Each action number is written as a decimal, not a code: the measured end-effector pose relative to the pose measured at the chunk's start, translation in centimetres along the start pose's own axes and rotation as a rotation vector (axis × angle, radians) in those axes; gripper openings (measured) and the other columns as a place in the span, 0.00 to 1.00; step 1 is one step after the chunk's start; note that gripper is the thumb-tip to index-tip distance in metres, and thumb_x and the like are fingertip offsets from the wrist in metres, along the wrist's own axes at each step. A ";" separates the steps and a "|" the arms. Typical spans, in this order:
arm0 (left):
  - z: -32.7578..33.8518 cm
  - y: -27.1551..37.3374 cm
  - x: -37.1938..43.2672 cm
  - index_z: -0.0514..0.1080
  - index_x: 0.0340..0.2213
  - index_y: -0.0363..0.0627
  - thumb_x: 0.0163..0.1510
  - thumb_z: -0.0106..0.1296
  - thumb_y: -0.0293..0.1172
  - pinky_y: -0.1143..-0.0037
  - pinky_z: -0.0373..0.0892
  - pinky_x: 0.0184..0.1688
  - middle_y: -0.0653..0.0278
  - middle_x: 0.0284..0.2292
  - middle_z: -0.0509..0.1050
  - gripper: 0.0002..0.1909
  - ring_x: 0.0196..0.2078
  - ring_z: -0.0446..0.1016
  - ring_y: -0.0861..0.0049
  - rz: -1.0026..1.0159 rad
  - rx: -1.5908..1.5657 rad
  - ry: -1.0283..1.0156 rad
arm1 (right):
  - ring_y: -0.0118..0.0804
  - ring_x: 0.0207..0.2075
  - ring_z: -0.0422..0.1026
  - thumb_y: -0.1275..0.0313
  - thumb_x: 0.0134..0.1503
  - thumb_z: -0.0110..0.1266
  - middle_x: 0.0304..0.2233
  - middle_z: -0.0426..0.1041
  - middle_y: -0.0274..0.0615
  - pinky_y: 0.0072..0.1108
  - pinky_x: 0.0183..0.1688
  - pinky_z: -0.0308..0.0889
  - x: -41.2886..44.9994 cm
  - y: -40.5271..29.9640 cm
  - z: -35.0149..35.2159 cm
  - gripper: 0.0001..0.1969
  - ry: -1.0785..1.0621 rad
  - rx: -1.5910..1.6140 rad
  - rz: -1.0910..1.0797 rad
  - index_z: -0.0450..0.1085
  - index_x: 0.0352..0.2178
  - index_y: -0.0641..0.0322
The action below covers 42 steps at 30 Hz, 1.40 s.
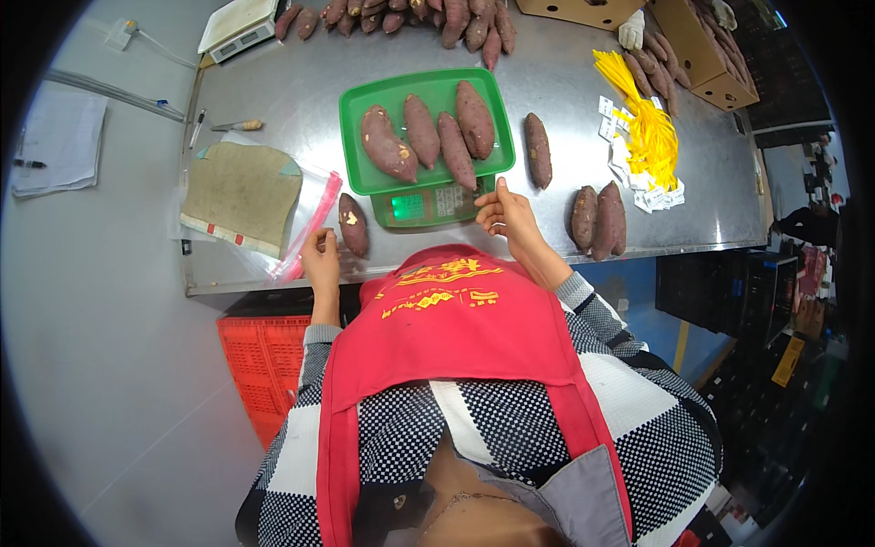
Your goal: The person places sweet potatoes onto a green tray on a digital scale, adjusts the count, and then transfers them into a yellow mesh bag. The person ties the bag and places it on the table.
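A green tray (427,183) on a green digital scale (437,212) holds several purple-skinned sweet potatoes (422,130), and the scale's display is lit green. My right hand (509,217) hovers by the scale's lower right corner, empty, with fingers loosely bent. Left of the scale, a sweet potato (353,225) with a pale bare patch lies on the steel table. My left hand (321,258) is just beside it, near the pink-edged clear plastic bag (314,222), with fingers loosely curled and nothing visible in them. Another sweet potato (539,150) lies right of the tray.
Sweet potatoes (598,219) lie near the front edge. Yellow ties with white tags (653,140) are heaped at right. A cloth (243,188), a wooden-handled knife (239,126) and a pen (197,128) lie left. A white-gloved hand (631,31) is beside cardboard boxes (704,61).
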<state>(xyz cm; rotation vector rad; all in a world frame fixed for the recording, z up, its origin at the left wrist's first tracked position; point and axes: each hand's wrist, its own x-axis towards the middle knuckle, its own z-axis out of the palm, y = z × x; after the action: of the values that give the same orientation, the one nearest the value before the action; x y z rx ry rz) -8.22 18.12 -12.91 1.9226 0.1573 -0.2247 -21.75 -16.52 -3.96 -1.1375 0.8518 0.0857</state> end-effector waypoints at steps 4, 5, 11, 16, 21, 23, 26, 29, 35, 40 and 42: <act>-0.2 -0.1 -0.1 0.77 0.40 0.36 0.60 0.55 0.33 0.79 0.72 0.28 0.63 0.28 0.77 0.12 0.28 0.75 0.81 0.005 0.026 0.009 | 0.22 0.18 0.69 0.45 0.69 0.37 0.20 0.74 0.35 0.15 0.22 0.62 0.0 -0.2 0.3 0.32 -0.015 -0.002 0.000 0.72 0.34 0.66; -0.2 -0.1 -0.1 0.77 0.40 0.36 0.60 0.55 0.33 0.79 0.72 0.28 0.63 0.28 0.77 0.12 0.28 0.75 0.81 0.003 0.024 0.009 | 0.22 0.18 0.69 0.45 0.69 0.37 0.20 0.74 0.35 0.15 0.22 0.62 -0.1 -0.3 0.4 0.32 -0.008 -0.008 0.005 0.72 0.34 0.66; 0.0 -0.2 0.0 0.77 0.40 0.35 0.60 0.54 0.33 0.78 0.73 0.29 0.62 0.31 0.78 0.13 0.30 0.76 0.79 -0.003 0.035 0.003 | 0.22 0.19 0.68 0.43 0.67 0.41 0.20 0.74 0.36 0.15 0.22 0.61 -0.4 -1.4 1.6 0.32 -0.046 -0.066 -0.038 0.72 0.34 0.67; 0.2 0.0 0.0 0.77 0.41 0.35 0.61 0.53 0.33 0.78 0.74 0.30 0.61 0.33 0.79 0.13 0.32 0.77 0.78 -0.034 0.040 -0.046 | 0.22 0.21 0.68 0.46 0.66 0.47 0.20 0.73 0.34 0.14 0.23 0.60 0.8 -2.3 2.9 0.27 -0.101 -0.158 -0.109 0.73 0.35 0.65; -0.5 0.0 -0.2 0.76 0.41 0.35 0.62 0.53 0.32 0.79 0.73 0.30 0.62 0.33 0.78 0.12 0.32 0.76 0.80 -0.035 0.027 -0.041 | 0.20 0.19 0.66 0.54 0.68 0.46 0.20 0.73 0.33 0.13 0.24 0.60 -0.9 -1.5 2.0 0.22 -0.131 -0.036 -0.308 0.72 0.34 0.65; -0.7 0.1 -0.1 0.76 0.41 0.35 0.62 0.53 0.32 0.79 0.72 0.30 0.62 0.33 0.78 0.12 0.32 0.75 0.81 -0.046 0.008 -0.028 | 0.20 0.20 0.66 0.57 0.70 0.44 0.20 0.73 0.33 0.13 0.24 0.60 -1.1 -1.6 0.5 0.20 -0.061 -0.020 -0.428 0.71 0.35 0.65; -0.3 0.3 0.1 0.76 0.40 0.36 0.61 0.54 0.32 0.80 0.71 0.29 0.64 0.30 0.77 0.11 0.29 0.74 0.82 -0.040 0.043 -0.037 | 0.20 0.20 0.67 0.56 0.70 0.44 0.20 0.73 0.34 0.13 0.23 0.61 0.1 -2.0 -2.8 0.21 0.068 -0.034 -0.528 0.71 0.35 0.66; 0.4 0.9 0.6 0.76 0.39 0.35 0.62 0.54 0.32 0.80 0.70 0.28 0.66 0.28 0.76 0.11 0.28 0.73 0.84 -0.031 0.045 -0.050 | 0.23 0.18 0.69 0.56 0.69 0.44 0.18 0.74 0.38 0.16 0.21 0.63 2.8 -1.2 -5.8 0.23 0.293 -0.219 -0.385 0.72 0.32 0.67; 1.1 1.5 1.3 0.76 0.39 0.35 0.62 0.53 0.31 0.81 0.68 0.27 0.67 0.27 0.75 0.10 0.27 0.72 0.85 -0.058 0.001 -0.061 | 0.26 0.14 0.69 0.53 0.68 0.45 0.17 0.75 0.41 0.17 0.16 0.61 6.8 2.8 -8.2 0.25 0.307 -0.253 -0.137 0.72 0.32 0.69; 0.7 0.8 1.8 0.76 0.39 0.37 0.62 0.53 0.31 0.82 0.69 0.27 0.67 0.28 0.76 0.10 0.28 0.72 0.85 -0.063 0.059 -0.065 | 0.31 0.16 0.73 0.52 0.68 0.44 0.17 0.75 0.44 0.22 0.19 0.65 7.7 3.5 -8.4 0.27 0.302 -0.242 -0.085 0.75 0.30 0.69; 0.3 0.6 2.0 0.76 0.39 0.37 0.62 0.53 0.31 0.82 0.69 0.27 0.67 0.28 0.76 0.10 0.28 0.73 0.85 -0.081 0.062 -0.051 | 0.40 0.18 0.75 0.49 0.66 0.44 0.18 0.76 0.48 0.30 0.24 0.68 6.5 2.7 -9.0 0.30 0.372 -0.562 -0.154 0.76 0.27 0.68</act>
<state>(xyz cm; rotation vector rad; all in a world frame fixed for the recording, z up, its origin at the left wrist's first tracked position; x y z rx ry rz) -6.12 17.62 -12.95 1.9716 0.1970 -0.3361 -23.50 -24.94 -11.46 -1.7806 1.1012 -0.0182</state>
